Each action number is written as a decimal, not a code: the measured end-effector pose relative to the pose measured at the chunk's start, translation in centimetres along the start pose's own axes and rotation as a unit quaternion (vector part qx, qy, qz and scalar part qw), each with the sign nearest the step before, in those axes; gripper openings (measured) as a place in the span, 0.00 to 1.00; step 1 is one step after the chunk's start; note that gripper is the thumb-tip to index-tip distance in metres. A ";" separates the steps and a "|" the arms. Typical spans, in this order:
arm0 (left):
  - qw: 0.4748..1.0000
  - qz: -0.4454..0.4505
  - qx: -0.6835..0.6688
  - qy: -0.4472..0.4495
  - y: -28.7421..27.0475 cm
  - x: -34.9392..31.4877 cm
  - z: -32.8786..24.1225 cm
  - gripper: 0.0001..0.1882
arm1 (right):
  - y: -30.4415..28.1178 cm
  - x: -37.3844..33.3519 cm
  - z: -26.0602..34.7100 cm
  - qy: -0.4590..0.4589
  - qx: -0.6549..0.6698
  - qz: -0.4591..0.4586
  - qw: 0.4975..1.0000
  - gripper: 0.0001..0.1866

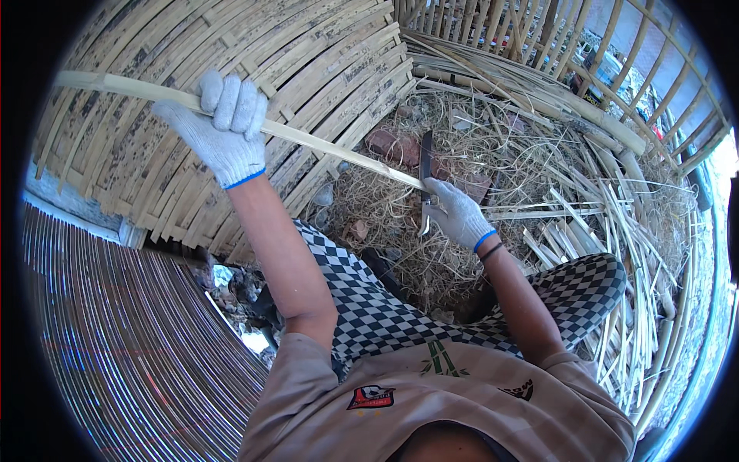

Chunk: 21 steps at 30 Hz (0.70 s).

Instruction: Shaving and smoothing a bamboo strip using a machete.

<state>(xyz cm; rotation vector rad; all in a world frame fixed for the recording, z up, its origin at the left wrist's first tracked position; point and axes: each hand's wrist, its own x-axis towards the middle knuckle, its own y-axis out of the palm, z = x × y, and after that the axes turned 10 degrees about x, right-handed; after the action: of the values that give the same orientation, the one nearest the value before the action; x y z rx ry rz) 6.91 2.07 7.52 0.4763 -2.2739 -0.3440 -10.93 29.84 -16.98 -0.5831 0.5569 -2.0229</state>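
A long, pale bamboo strip (331,150) slants from the far left down to the middle. My left hand (219,127), in a white knit glove with a blue cuff, is wrapped round it, fingers curled over the top. Gloved the same way, my right hand (458,214) is closed at the strip's right end, thumb near its tip. Right beside those fingers is a knife with a dark, narrow blade (426,158) pointing away from me and a pale lower end. Whether my right hand also grips the knife, I cannot tell.
A woven bamboo panel (323,85) stands at the left. Curly shavings (508,146) and reddish bricks (392,145) cover the ground ahead. Split bamboo strips (616,254) pile up at my right, with thicker poles (608,135) behind. A bamboo slat fence (508,31) closes the far side.
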 end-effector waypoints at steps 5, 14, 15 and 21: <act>0.989 0.111 -0.095 -0.022 -1.4 -0.7 -0.3 0.42 | 1.7 -3.5 -0.5 0.074 0.048 -0.046 0.995 0.26; 0.989 0.071 -0.127 -0.020 -2.2 -1.5 -1.3 0.41 | 3.7 -3.3 -0.4 0.087 0.194 0.085 0.973 0.17; 0.994 0.015 -0.105 -0.034 -2.1 -1.7 -1.3 0.34 | 3.9 -3.4 -0.3 0.080 0.233 0.082 0.966 0.19; 0.997 -0.054 -0.045 0.021 -2.8 -1.9 -0.5 0.30 | 4.7 -3.7 -0.4 0.071 0.237 0.112 0.962 0.23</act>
<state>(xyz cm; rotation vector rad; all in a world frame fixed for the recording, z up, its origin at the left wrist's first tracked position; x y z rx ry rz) 9.13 0.33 5.52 0.5568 -2.1862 -0.4843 -6.39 30.93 -20.77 -0.0795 0.1927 -1.8961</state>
